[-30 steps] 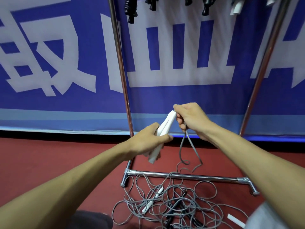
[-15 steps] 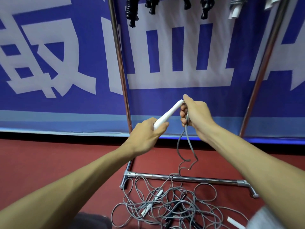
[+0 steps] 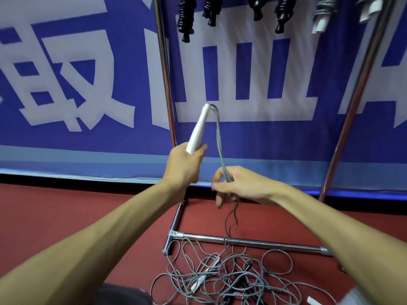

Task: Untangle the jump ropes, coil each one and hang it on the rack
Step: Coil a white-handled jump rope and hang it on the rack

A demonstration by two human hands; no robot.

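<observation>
**Head view.** The left hand (image 3: 185,164) is gripping the wide end of a white handle (image 3: 198,128) with its fingers curled round it. It is pointing the narrow tip upward, high above the rack's base bar (image 3: 253,241).

The grey cord (image 3: 218,133) is leaving that tip, bending over and running down as two strands side by side. The right hand (image 3: 240,186) is pinching both strands between thumb and curled fingers. It is working above the base bar, lower than the left hand.

The raised handle is probably taking the slack out of the upper cord, so that the right hand can draw the rest clear of the tangle.

Below the right hand, the cord is dropping in loose kinks and crossing the base bar. It is then joining the tangled pile (image 3: 231,276), which is lying on the red floor (image 3: 66,216) on the near side of the base bar. Most of the rope's length is therefore lying below both grips, outside them.

Another white handle and some dark ones are showing within the pile. Hung ropes (image 3: 187,18) are dangling far above the base bar, at the top edge.

Judged from this, untangling is under way and coiling of this rope is not yet begun.
</observation>
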